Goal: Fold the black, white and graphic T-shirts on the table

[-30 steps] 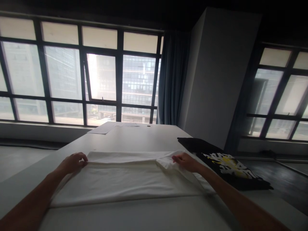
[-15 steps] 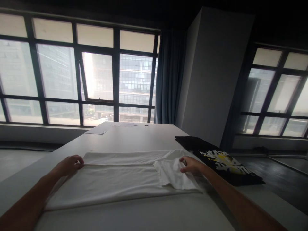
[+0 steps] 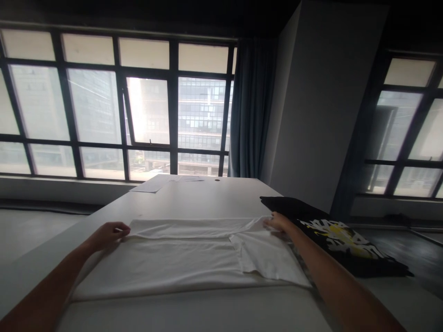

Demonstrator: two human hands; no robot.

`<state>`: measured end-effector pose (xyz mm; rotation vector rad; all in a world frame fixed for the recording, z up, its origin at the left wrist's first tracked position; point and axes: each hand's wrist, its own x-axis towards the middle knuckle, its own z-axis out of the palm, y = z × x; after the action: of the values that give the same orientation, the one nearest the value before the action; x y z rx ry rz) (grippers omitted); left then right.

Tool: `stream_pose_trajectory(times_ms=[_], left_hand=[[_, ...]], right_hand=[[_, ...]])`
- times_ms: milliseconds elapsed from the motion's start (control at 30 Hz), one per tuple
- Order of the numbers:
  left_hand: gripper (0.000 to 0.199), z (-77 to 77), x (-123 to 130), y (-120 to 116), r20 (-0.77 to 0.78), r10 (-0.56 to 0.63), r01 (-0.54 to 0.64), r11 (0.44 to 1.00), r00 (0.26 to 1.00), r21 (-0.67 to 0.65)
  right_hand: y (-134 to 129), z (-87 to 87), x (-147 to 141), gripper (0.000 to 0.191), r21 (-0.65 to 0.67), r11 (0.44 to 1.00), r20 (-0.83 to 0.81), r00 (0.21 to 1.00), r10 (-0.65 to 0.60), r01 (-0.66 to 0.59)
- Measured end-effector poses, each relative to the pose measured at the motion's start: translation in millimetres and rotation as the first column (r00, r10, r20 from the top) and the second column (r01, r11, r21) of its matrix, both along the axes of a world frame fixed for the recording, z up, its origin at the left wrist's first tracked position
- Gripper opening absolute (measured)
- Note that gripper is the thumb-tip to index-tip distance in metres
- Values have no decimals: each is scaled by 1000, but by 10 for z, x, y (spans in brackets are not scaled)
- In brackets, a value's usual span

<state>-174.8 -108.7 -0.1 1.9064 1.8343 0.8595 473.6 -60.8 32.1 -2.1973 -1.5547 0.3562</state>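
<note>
A white cloth garment [image 3: 173, 263] lies folded in a long strip across the white table, with a sleeve-like flap turned over near its right end. At its far left corner my left hand [image 3: 112, 234] pinches the fabric edge between thumb and fingers. My right hand [image 3: 278, 222] is at the far right corner, its fingers closed at the fabric there; they are a little blurred.
A black garment [image 3: 346, 240] with a white and yellow print lies at the table's right edge, beside my right forearm. Papers [image 3: 150, 185] rest on the far left of the white table [image 3: 207, 200]. Windows, a blue curtain [image 3: 251, 110] and a pillar stand behind.
My right hand has moved away from the sleeve-like flap to the far right corner of the white garment. My left hand stays at the left corner. The view has shifted slightly.
</note>
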Motion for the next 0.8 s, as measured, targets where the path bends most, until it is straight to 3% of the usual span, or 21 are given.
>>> stream_pose_trajectory(times_ms=[67, 200, 400, 500, 633, 800], left_hand=[[60, -8, -14, 5, 43, 20, -20, 1000, 999, 4], [51, 33, -52, 0, 48, 33, -34, 999, 998, 13], [42, 92, -60, -61, -85, 73, -83, 990, 994, -115], [44, 117, -76, -114, -171, 130, -165, 964, 977, -211], [56, 129, -81, -234, -118, 136, -177, 859, 984, -481], [74, 71, -78, -441, -47, 139, -144, 846, 989, -514]], right_hand=[[104, -83, 13, 55, 80, 997, -18, 1000, 12, -10], [225, -212, 76, 39, 98, 993, -43, 997, 68, -64], [159, -239, 149, 19, 55, 986, 193, 971, 144, -158], [-1, -200, 238, 18, 16, 985, 239, 957, 165, -174], [-335, -118, 440, 25, -130, 971, 198, 955, 222, -199], [-826, -40, 632, 41, -298, 942, 50, 982, 180, -157]])
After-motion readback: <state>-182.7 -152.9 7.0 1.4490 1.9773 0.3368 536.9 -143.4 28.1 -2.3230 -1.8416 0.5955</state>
